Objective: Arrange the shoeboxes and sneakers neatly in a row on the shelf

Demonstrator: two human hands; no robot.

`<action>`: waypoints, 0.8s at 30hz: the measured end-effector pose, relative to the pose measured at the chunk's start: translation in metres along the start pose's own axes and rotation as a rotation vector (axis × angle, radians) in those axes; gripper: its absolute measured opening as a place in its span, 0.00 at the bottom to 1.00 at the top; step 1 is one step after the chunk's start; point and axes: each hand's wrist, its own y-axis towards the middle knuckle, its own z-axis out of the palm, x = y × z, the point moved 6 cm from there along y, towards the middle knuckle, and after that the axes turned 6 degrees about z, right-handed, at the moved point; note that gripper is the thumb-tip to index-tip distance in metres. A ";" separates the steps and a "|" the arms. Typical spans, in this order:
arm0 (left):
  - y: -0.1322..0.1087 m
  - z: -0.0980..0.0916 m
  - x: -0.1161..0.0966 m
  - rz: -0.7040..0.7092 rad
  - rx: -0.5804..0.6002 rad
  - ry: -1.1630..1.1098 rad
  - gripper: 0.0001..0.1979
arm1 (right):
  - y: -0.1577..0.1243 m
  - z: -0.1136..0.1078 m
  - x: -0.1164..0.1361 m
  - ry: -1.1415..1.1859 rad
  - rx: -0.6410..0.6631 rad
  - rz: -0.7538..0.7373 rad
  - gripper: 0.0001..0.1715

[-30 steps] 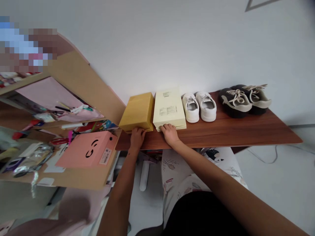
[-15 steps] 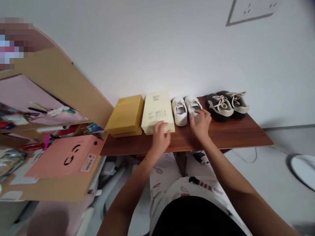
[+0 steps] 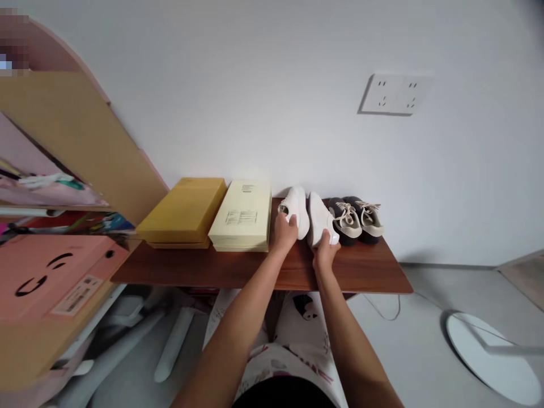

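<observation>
Gripping one white shoe each, the hands meet the pair at the heel ends. The left hand (image 3: 284, 233) is closed around the heel of the left white shoe (image 3: 297, 208), fingers curled over its rim, and the right hand (image 3: 326, 254) is wrapped round the heel of the right white shoe (image 3: 318, 218). Both shoes lie straight ahead of the hands, their long axes running away from the person toward the wall, toes farthest off. They look tipped up rather than flat, though whether the soles are clear of the surface cannot be told. Just right of them stands a pair of dark shoes (image 3: 356, 220) with pale laces, close against the right white shoe. Just left lies a cream box (image 3: 244, 214), and beyond it a yellow box (image 3: 185, 208). All rest on a reddish-brown wooden desk (image 3: 255, 269) set against a plain white wall with a double socket (image 3: 395, 93). A pink box (image 3: 51, 272) lies on a shelf at far left, and a white round base (image 3: 493, 351) sits on the grey floor at right.
</observation>
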 end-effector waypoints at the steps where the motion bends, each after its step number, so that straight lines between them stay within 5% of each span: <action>1: -0.002 0.002 0.006 -0.061 -0.030 -0.088 0.12 | -0.002 0.001 -0.004 0.046 0.014 0.042 0.38; 6: -0.012 0.015 0.030 -0.269 -0.155 -0.249 0.12 | -0.005 0.010 -0.006 0.076 0.109 0.130 0.42; 10: -0.038 0.016 0.020 -0.181 -0.241 -0.179 0.20 | -0.004 0.004 -0.003 -0.032 0.134 0.111 0.47; 15: -0.106 0.021 -0.014 0.149 -0.098 -0.059 0.33 | -0.008 -0.051 0.012 -0.347 0.174 -0.172 0.46; 18: -0.133 0.028 -0.041 0.318 -0.018 -0.044 0.33 | 0.005 -0.096 0.050 -0.549 -0.004 -0.523 0.35; 21: -0.132 0.054 -0.085 0.510 0.132 -0.073 0.32 | 0.037 -0.119 0.090 -0.674 -0.230 -0.736 0.30; 24: -0.109 0.098 -0.132 0.635 0.300 -0.054 0.29 | 0.079 -0.107 0.107 -0.765 -0.174 -0.732 0.36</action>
